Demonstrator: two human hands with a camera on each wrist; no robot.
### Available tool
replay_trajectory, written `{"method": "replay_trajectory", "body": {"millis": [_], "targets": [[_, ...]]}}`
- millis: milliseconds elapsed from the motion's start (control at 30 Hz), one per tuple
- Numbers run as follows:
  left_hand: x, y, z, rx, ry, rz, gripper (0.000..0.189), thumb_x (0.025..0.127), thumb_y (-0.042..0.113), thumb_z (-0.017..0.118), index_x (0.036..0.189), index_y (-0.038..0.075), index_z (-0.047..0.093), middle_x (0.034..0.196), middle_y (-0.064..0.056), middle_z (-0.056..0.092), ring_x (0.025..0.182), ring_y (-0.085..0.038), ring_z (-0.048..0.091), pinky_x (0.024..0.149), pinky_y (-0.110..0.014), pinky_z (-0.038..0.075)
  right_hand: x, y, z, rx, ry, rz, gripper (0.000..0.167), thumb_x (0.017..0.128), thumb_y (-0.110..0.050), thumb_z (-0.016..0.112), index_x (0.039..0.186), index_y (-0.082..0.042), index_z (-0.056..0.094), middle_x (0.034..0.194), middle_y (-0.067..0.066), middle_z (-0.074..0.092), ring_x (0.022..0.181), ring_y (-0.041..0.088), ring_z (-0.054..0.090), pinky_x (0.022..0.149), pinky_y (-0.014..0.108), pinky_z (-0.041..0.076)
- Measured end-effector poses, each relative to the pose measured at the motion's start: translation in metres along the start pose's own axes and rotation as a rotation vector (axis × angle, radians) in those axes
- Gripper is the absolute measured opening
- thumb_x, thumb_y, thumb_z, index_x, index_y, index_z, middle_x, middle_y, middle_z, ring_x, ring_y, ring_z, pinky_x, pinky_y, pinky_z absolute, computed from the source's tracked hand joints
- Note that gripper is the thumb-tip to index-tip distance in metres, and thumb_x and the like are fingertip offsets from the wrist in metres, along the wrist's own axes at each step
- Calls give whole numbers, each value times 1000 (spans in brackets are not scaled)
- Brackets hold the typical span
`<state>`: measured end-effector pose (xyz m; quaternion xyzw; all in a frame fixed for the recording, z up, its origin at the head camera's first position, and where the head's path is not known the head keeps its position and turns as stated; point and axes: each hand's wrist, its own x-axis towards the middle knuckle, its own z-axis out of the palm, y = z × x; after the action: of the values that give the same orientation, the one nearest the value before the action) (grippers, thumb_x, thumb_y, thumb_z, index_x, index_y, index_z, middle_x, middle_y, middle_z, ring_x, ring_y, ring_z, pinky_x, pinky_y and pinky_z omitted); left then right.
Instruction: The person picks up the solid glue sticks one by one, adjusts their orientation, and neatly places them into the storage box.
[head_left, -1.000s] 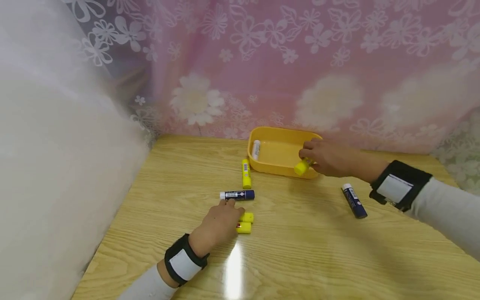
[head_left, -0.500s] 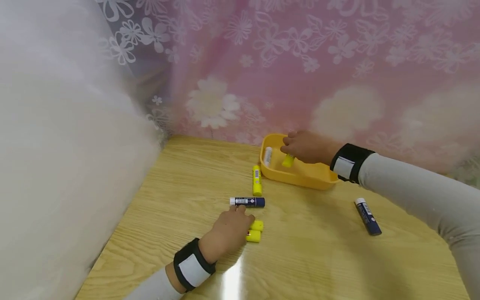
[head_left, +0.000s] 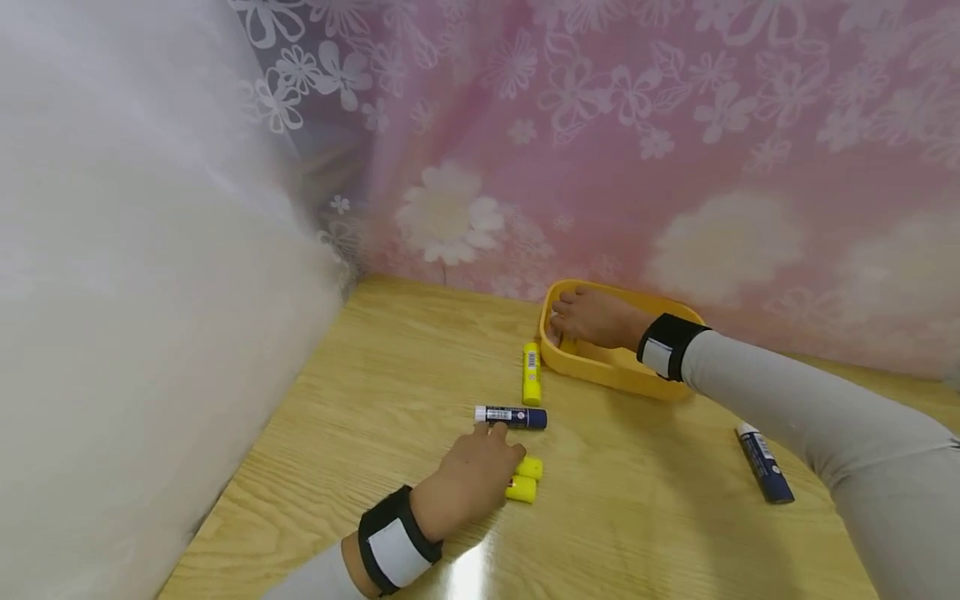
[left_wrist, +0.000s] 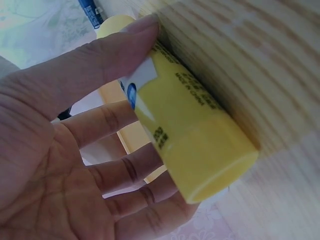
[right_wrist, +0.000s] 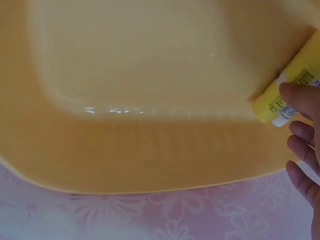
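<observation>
Inside the yellow tray [head_left: 621, 379], toward its left end, a yellow glue stick [right_wrist: 300, 69] is pinched by the right grip [head_left: 600, 318], with the thumb pressed on the tube. The left grip [head_left: 474, 473] is spread, fingers apart, over two yellow tubes [head_left: 529, 468] (one is crossed by the thumb) on the wood-grained counter [head_left: 360, 400]. Just beyond its fingertips a navy glue stick [head_left: 512, 417] is seen, another yellow stick [head_left: 532, 375] is placed beside the tray, and a second navy stick [head_left: 765, 463] is set well apart, at the right.
</observation>
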<state>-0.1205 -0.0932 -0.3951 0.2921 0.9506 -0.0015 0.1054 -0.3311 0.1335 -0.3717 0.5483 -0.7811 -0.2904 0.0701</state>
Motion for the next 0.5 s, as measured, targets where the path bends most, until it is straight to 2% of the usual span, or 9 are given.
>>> {"method": "replay_trajectory", "body": {"millis": [200,500], "targets": [[0,0,-1,-11,0,-2,45,81,24,84,123,19,70,114,-8,62,104,-25,60,70,-32,55,5,1,2,2,-44,53,18,91,-7,72,108,-7,65,101,12,62,90,29,56,79,39,50],[2,1,-1,-36,-16,-2,50,80,25,86,126,18,69,117,-10,62,106,-27,60,71,-33,56,4,0,6,61,-72,87,23,91,-7,72,113,-5,67,108,14,65,95,30,59,83,40,52]]}}
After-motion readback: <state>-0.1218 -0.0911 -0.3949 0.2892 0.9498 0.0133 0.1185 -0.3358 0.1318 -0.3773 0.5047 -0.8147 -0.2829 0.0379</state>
